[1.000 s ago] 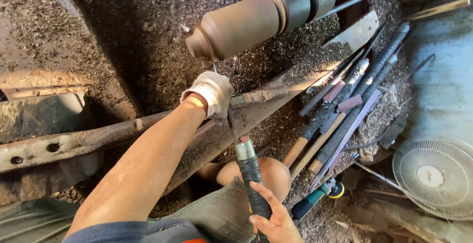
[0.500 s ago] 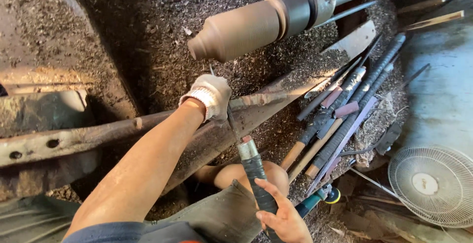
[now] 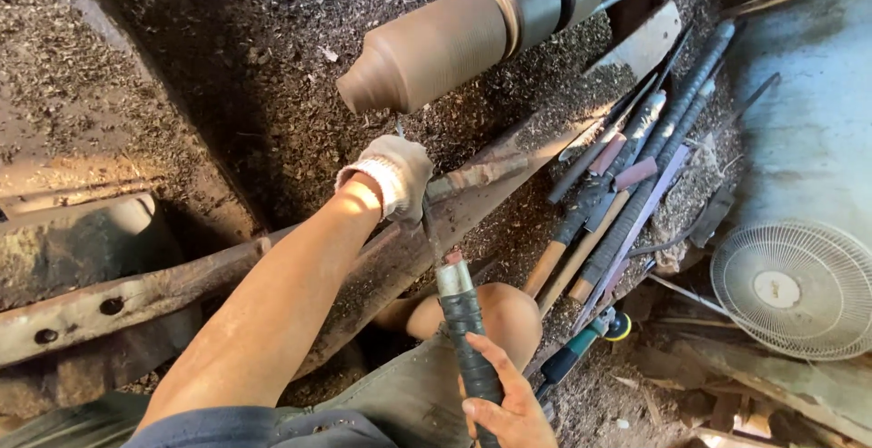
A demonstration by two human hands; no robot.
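One turning chisel, black-wrapped handle, blade angled up toward one brown cylindrical workpiece on lathe. Right hand, bare, fingers closed round handle low in frame. Left hand, one white glove, clamped over blade on rusty tool rest bar. About eight spare long-handled tools lie right. One white fan far right. Wood shavings cover bed

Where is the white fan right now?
In the head view, the white fan lies at the far right edge, just right of the bundle of long-handled tools and below the pale floor patch.
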